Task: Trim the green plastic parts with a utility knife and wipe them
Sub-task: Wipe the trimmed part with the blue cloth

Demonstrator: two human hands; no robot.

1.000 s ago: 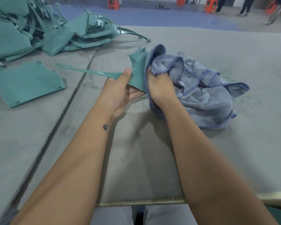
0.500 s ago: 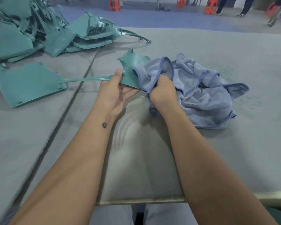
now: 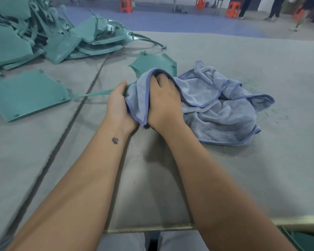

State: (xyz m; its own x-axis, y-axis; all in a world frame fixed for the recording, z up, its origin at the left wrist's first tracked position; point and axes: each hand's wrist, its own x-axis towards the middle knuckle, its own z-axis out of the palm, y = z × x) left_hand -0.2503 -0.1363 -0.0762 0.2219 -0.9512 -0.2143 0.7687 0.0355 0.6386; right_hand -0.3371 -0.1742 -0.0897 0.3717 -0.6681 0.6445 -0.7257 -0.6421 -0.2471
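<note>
Here, no bin or tray shows; the loose green parts lie in a heap (image 3: 43, 33) at the far left of the grey table (image 3: 261, 169), with one flat panel (image 3: 25, 95) nearer, also on the left. The left hand (image 3: 118, 107) curls its fingers and thumb round the green part (image 3: 152, 65) being wiped, whose thin strip runs off leftward. The right hand (image 3: 163, 100) grips a fold of the blue towel (image 3: 225, 113) against that part, fingers bent over it. The rest of the towel is bunched to the right. Beyond the table, orange stools (image 3: 232, 9) stand on a blue floor (image 3: 170, 20), with people's legs at the far right.
</note>
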